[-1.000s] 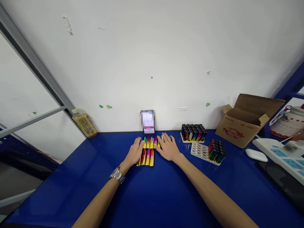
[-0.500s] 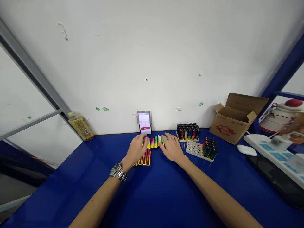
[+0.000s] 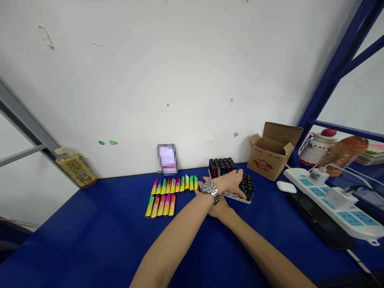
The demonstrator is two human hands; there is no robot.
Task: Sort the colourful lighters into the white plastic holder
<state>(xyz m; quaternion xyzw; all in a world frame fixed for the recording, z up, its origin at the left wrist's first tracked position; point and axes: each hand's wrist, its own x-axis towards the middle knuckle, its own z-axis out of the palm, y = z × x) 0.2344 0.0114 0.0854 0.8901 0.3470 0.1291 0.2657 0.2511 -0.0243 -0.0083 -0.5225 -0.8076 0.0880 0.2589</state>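
Lighters (image 3: pixel 161 206) lie flat in two rows on the tabletop (image 3: pixel 114 232), likely so none topple. Our left hand (image 3: pixel 231 182), grip wide, crosses over our right hand (image 3: pixel 221 208) (grip hidden, can't tell), beside dark-topped pieces (image 3: pixel 248 185) a white tray (image 3: pixel 246 201) holds upright.

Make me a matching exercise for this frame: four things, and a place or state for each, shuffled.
1. Left hand
2. Lying lighters
3. Bottle
4. Carton

A. In two rows
B. Flaps open, at the foot of the wall
C. At the left end of the table
D. Crossed over the right hand

Pairs: 1-D, 2-A, 3-C, 4-B
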